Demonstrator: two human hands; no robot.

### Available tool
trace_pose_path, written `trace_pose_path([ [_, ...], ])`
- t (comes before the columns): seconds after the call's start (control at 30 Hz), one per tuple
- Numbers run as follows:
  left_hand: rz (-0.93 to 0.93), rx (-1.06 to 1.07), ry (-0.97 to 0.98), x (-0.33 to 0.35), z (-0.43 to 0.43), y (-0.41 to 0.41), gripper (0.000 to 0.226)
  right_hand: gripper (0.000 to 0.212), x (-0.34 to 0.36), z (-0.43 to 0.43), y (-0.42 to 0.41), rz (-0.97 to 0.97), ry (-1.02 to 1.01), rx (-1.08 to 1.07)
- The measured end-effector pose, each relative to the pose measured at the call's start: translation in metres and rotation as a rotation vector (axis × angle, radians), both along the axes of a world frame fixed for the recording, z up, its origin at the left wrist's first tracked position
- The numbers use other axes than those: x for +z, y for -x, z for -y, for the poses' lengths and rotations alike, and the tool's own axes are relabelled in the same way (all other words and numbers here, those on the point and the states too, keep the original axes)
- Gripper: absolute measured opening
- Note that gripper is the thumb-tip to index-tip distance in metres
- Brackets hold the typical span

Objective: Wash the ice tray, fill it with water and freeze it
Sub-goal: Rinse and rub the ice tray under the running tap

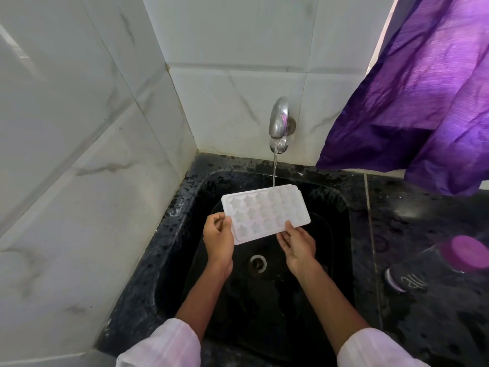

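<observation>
Mid-frame, left hand (pixel 218 237) and right hand (pixel 298 241), fingers clamped on the ice tray (pixel 264 213) under the running tap (pixel 278 122): washing underway, filling and freezing remain

Two walls of large white tiles (pixel 79 128) with grey marble veining meet in a corner, the joint between them darkened. Below them runs a black speckled stone worktop (pixel 423 327), glossy and wet. A purple curtain (pixel 423 102) hangs at the right, with bright daylight along its edge.
</observation>
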State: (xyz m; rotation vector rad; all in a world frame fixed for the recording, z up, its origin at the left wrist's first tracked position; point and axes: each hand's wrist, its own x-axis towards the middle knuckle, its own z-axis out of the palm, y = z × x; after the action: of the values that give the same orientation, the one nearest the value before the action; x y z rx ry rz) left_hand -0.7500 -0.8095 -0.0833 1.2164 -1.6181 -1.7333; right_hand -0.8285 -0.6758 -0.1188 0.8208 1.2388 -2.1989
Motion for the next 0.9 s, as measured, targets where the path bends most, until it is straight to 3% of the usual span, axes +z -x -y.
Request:
trace_pose_path([
  [0.1, -0.013, 0.012, -0.133, -0.008, 0.005, 0.005, 0.007, 0.020, 0.000, -0.007, 0.011, -0.056, -0.106, -0.035],
  [0.27, -0.101, -0.108, -0.363, -0.011, 0.008, 0.015, 0.018, 0.031, 0.006, -0.005, 0.027, -0.129, -0.193, -0.101],
  [0.4, -0.152, -0.186, -0.393, -0.005, 0.013, 0.032, 0.021, 0.035, 0.014, -0.002, 0.045, -0.179, -0.230, -0.129],
  [0.67, -0.189, -0.114, -0.471, -0.008, 0.012, 0.069, 0.018, 0.040, 0.029, -0.004, 0.061, -0.288, -0.323, -0.137],
  [0.8, -0.198, -0.097, -0.527, -0.013, 0.008, 0.079, 0.014, 0.074, 0.037, -0.014, 0.057, -0.396, -0.751, -0.127],
  [0.9, -0.206, -0.099, -0.551, -0.016, 0.004, 0.083, 0.016, 0.069, 0.040, -0.020, 0.049, -0.659, -1.047, -0.070],
])
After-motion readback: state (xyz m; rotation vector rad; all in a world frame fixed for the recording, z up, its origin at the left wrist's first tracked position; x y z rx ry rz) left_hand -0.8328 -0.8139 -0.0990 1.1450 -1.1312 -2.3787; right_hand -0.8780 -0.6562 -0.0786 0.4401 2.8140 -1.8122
